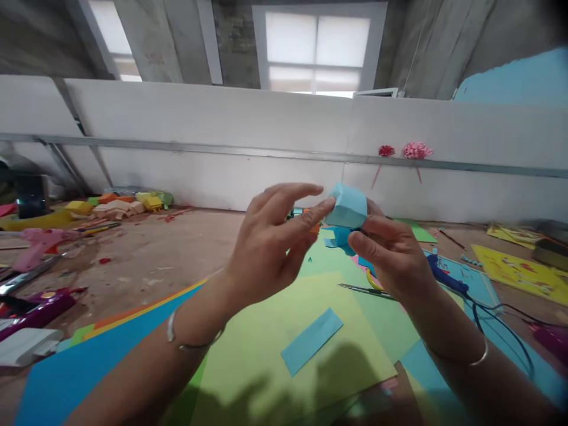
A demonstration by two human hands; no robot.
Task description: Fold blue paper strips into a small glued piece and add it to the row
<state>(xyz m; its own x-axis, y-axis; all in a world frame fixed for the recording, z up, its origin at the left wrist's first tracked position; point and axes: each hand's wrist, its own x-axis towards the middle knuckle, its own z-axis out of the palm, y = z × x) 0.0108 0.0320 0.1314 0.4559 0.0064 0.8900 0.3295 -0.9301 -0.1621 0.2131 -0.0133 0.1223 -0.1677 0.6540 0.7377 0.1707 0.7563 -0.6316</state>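
Above the table, my right hand [390, 248] holds a light blue folded paper piece [348, 206] between thumb and fingers, with a darker blue paper part [341, 238] just under it. My left hand [277, 236] is at the left side of the piece; its index fingertip touches the paper, while the other fingers are apart. Below both hands, a flat light blue paper strip [312, 341] lies at a slant on a pale yellow-green sheet [248, 349]. A craft knife [366, 290] lies beside my right hand.
At the left are a pink glue gun [39, 245], a purple tool [39, 310] and a white adapter [29, 346]. Folded paper pieces [118, 207] sit at the back left. A blue glue gun [446, 275] with a black cable and yellow cards [523, 269] lie right.
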